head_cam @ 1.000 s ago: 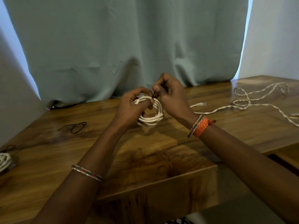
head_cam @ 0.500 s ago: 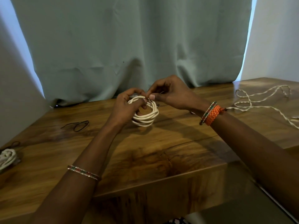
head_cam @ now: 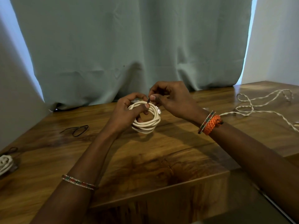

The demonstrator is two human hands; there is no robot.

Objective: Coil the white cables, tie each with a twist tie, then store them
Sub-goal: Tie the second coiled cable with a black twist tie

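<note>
A coiled white cable (head_cam: 148, 125) is held upright above the middle of the wooden table (head_cam: 161, 159). My left hand (head_cam: 127, 112) grips the coil from the left, thumb pressed on its top. My right hand (head_cam: 171, 98) pinches a thin black twist tie (head_cam: 149, 100) at the top of the coil. A loose, uncoiled white cable (head_cam: 252, 107) lies spread at the right of the table. Another coiled white cable (head_cam: 5, 163) lies at the far left edge.
Spare black twist ties (head_cam: 77, 129) lie on the table left of my hands, and one more (head_cam: 11, 150) by the left coil. A grey-green curtain (head_cam: 129, 46) hangs behind the table. The table's front edge drops off near me.
My hands and the coil stay at the same spot. My right wrist has swung out to the right, and its fingers keep working the tie at the coil's top.
</note>
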